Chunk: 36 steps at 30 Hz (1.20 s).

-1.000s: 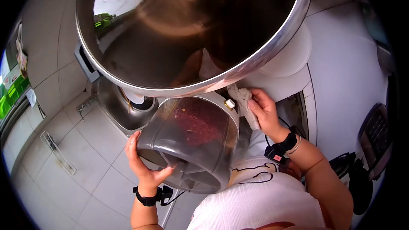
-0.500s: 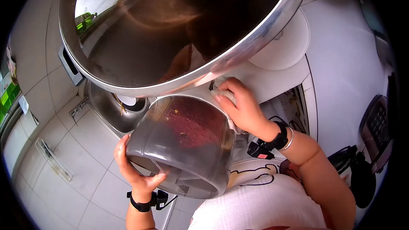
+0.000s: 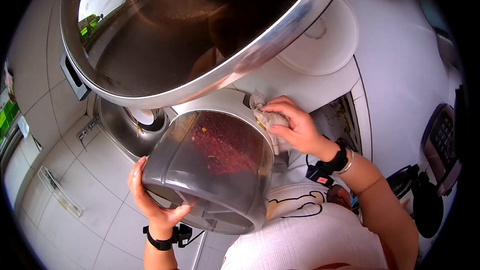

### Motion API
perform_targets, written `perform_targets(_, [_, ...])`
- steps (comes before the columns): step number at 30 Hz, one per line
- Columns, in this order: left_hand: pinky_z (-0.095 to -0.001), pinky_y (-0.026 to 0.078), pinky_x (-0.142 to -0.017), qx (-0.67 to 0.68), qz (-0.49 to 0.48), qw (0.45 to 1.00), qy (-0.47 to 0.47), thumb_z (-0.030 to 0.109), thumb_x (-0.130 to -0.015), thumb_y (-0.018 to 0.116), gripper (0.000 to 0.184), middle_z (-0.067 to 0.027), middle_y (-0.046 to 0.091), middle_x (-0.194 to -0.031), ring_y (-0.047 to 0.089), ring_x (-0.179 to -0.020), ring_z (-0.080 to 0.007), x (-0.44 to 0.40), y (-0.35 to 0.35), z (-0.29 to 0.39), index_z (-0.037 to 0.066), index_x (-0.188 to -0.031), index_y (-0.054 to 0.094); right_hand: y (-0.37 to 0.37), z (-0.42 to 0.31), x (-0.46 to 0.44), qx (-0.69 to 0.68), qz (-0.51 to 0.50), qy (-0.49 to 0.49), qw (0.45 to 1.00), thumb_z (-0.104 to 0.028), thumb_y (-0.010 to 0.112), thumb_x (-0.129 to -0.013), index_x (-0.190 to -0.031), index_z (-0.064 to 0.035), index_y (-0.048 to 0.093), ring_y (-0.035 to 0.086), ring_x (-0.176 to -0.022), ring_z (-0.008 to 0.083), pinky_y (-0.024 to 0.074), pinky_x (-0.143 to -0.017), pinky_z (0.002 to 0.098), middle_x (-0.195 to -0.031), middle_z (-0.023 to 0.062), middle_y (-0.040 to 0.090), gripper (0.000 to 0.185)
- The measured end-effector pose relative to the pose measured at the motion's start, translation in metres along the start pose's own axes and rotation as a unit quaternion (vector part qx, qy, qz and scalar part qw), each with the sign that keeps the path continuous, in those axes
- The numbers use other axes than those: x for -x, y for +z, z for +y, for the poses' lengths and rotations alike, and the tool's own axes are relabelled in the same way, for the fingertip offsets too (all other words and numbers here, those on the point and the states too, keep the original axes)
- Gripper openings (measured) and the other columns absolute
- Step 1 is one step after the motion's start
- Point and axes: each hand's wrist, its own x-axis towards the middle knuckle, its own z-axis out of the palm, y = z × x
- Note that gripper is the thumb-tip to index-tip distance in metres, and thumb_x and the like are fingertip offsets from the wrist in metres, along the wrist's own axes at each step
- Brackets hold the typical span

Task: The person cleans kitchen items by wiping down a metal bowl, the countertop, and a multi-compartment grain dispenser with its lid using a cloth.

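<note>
My left hand [image 3: 155, 197] grips the lower left edge of a grey see-through plastic container [image 3: 200, 162], thumb on its near side. The container is tilted, and dark red matter shows through its wall. Beside its right rim, my right hand [image 3: 297, 127] has fingers closed round a crumpled pale cloth [image 3: 272, 119]. Part of the cloth hangs down against the container's edge. Both wrists wear black straps with small devices.
A large metal-rimmed pot [image 3: 220, 77] with a dark, glossy, reflecting surface looms above the container. To its right is a white round dish [image 3: 325, 45]. A steel sink [image 3: 122, 130] with a bowl lies left. A dark keypad device [image 3: 440, 142] stands far right.
My right hand has shifted slightly right and down with the cloth, exposing more of it. My left hand and the container have moved slightly left in view.
</note>
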Motion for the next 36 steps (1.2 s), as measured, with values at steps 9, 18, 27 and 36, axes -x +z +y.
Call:
perform_targets(9, [-0.0417, 0.035, -0.099, -0.005, 0.011, 1.0, -0.004, 0.046, -0.059, 0.079, 0.104, -0.0195, 0.042, -0.126, 0.044, -0.116, -0.0315, 0.0, 0.0, 0.001, 0.0, -0.136, 0.026, 0.025, -0.025, -0.034, 0.198, 0.083, 0.122, 0.969, -0.015, 0.058, -0.08, -0.093, -0.0009, 0.05, 0.057, -0.078, 0.0406, 0.0458, -0.065, 0.0431, -0.082, 0.0212, 0.059, 0.021])
perform_targets(18, [-0.0412, 0.035, -0.098, -0.006, 0.01, 1.0, 0.005, 0.042, -0.057, 0.079, 0.103, -0.0192, 0.042, -0.126, 0.045, -0.115, -0.031, -0.002, 0.0, 0.002, 0.001, -0.136, 0.027, 0.022, -0.002, -0.003, 0.066, 0.1, -0.056, 0.991, -0.008, 0.059, -0.082, -0.1, -0.0015, 0.049, 0.057, -0.078, 0.0209, 0.0454, -0.072, 0.0319, -0.085, 0.0109, 0.056, 0.021])
perform_targets(27, [-0.0414, 0.034, -0.098, -0.003, -0.002, 1.0, -0.015, 0.037, -0.055, 0.079, 0.102, -0.0193, 0.042, -0.126, 0.044, -0.115, -0.0309, -0.002, -0.001, 0.004, 0.001, -0.136, 0.027, 0.025, -0.008, -0.046, 0.122, 0.074, 0.12, 0.983, -0.006, 0.053, -0.077, -0.103, -0.0034, 0.042, 0.059, -0.082, 0.0405, 0.046, -0.072, 0.0429, -0.083, 0.0203, 0.059, 0.028])
perform_targets(36, [-0.0442, 0.036, -0.096, 0.011, 0.016, 1.0, 0.009, 0.04, -0.054, 0.08, 0.103, -0.0197, 0.044, -0.126, 0.045, -0.114, -0.0334, -0.001, 0.002, 0.002, 0.002, -0.134, 0.03, 0.013, 0.001, 0.014, 0.031, 0.09, 0.055, 0.994, -0.004, 0.062, -0.08, -0.109, -0.0014, 0.048, 0.054, -0.096, 0.0167, 0.0417, -0.088, 0.0288, -0.097, 0.009, 0.057, 0.033])
